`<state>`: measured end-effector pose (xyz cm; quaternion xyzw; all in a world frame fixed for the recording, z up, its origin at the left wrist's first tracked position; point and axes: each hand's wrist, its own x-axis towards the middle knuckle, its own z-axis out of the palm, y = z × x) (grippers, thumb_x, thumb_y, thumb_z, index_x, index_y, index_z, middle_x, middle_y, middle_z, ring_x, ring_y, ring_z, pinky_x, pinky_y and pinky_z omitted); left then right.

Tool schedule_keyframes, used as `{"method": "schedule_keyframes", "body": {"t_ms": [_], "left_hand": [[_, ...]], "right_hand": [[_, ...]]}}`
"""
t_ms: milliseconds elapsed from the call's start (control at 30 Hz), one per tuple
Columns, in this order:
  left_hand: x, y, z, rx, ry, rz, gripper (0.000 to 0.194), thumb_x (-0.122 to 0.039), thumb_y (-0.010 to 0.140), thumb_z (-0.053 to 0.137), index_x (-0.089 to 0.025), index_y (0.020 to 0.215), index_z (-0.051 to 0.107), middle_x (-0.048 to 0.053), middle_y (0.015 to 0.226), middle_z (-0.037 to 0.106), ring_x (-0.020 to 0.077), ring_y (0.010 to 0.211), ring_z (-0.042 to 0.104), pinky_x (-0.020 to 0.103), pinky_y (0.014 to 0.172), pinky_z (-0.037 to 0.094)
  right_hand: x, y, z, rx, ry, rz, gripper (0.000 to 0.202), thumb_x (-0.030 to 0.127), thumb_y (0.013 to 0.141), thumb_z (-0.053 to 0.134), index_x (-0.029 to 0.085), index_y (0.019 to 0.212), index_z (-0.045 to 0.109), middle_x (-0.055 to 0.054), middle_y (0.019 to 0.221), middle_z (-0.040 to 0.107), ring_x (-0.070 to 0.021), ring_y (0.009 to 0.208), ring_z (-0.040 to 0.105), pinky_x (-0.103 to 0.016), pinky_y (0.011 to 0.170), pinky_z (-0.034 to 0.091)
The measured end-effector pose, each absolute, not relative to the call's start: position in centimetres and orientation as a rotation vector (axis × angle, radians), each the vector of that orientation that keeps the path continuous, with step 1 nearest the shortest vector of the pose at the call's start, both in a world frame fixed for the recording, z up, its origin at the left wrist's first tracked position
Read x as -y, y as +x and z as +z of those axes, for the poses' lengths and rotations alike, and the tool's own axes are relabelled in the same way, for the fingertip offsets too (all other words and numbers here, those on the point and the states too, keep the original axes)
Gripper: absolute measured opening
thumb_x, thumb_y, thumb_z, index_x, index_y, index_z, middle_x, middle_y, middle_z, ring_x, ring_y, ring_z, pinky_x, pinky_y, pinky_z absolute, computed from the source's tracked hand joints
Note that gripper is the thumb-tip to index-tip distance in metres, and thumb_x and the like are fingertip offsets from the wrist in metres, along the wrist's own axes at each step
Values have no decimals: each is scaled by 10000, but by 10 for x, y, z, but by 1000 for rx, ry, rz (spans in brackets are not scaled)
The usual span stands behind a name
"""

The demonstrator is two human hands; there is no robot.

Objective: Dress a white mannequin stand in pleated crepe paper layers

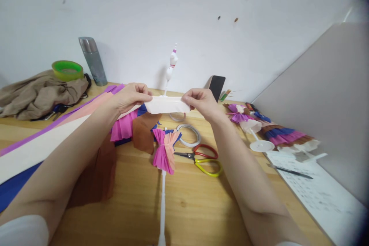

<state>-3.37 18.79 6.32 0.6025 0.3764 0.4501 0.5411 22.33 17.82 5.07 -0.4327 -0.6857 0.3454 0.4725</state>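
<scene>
A narrow white strip (pixel 167 105) is stretched level between my two hands. My left hand (pixel 134 98) pinches its left end, and my right hand (pixel 200 102) pinches the right end. Below the strip, a small pleated pink and peach piece (pixel 165 150) is on a white stand (pixel 163 203). Scissors (pixel 201 157) with red and yellow handles lie to its right, below a roll of tape (pixel 188 135). Behind the strip stands a white figure (pixel 172 63) on a thin rod. Brown paper (pixel 143 132) and pleated pink paper (pixel 123 127) lie under my left hand.
Long coloured paper strips (pixel 66 130) cover the left side, with a brown cloth (pixel 43 94), green tape roll (pixel 67 70) and bottle (pixel 93 61) behind. A phone (pixel 216 87) leans on the wall. Paper-dressed figures (pixel 285 134), a pen (pixel 294 172) and a printed sheet (pixel 319 196) lie right.
</scene>
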Motion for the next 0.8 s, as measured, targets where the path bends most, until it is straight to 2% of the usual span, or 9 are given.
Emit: {"method": "schedule_keyframes", "body": {"t_ms": [67, 167, 233, 333, 400, 567, 667, 800], "left_hand": [[-186, -32, 64, -855, 1409, 1067, 254, -77, 494, 732, -146, 460, 490, 57, 678, 688, 58, 525, 499, 184, 465, 288], [-184, -30, 64, -844, 1371, 1046, 283, -25, 474, 693, -157, 458, 443, 51, 628, 679, 49, 471, 467, 180, 429, 240], [-185, -28, 63, -863, 1340, 1038, 265, 4, 470, 676, -159, 497, 468, 35, 610, 666, 45, 436, 455, 174, 403, 218], [-185, -25, 61, -887, 1307, 1029, 223, 20, 490, 654, -154, 596, 565, -26, 501, 568, 33, 373, 398, 162, 378, 225], [-184, -21, 60, -883, 1293, 1025, 193, 2, 507, 638, -147, 621, 593, -43, 464, 519, 32, 359, 381, 158, 375, 248], [-180, -14, 61, -856, 1266, 1001, 86, -105, 582, 698, -119, 642, 639, 0, 525, 573, 53, 417, 457, 166, 405, 334], [-180, -14, 59, -868, 1314, 970, 181, -180, 598, 808, -93, 712, 697, 3, 551, 597, 49, 434, 468, 161, 401, 312], [-182, -17, 54, -921, 1371, 909, 237, -196, 545, 869, -99, 676, 697, 20, 571, 645, 92, 500, 565, 179, 456, 389]], "right_hand": [[-178, 222, 50, 1682, -1057, 861, 209, 362, 663, 707, 169, 612, 647, 24, 485, 556, -91, 440, 472, -234, 430, 389], [-178, 220, 48, 1684, -1052, 887, 213, 371, 668, 705, 168, 629, 652, 27, 488, 552, -88, 445, 474, -230, 431, 376], [-178, 219, 48, 1691, -1048, 892, 216, 373, 672, 707, 167, 637, 653, 27, 497, 559, -83, 446, 473, -227, 434, 367], [-176, 217, 48, 1709, -1036, 893, 222, 373, 675, 716, 164, 638, 653, 26, 510, 566, -82, 458, 476, -229, 451, 368], [-175, 215, 48, 1719, -1023, 898, 224, 374, 678, 722, 164, 638, 652, 25, 518, 572, -85, 471, 484, -232, 469, 379], [-176, 214, 47, 1732, -1018, 906, 240, 384, 682, 729, 160, 638, 655, 18, 524, 578, -90, 484, 490, -236, 485, 383], [-176, 213, 46, 1742, -1027, 901, 249, 389, 689, 724, 155, 643, 654, 17, 522, 575, -90, 481, 490, -235, 481, 374], [-175, 211, 46, 1758, -1038, 948, 252, 393, 697, 719, 149, 665, 663, 14, 517, 587, -95, 463, 508, -235, 466, 377]]}}
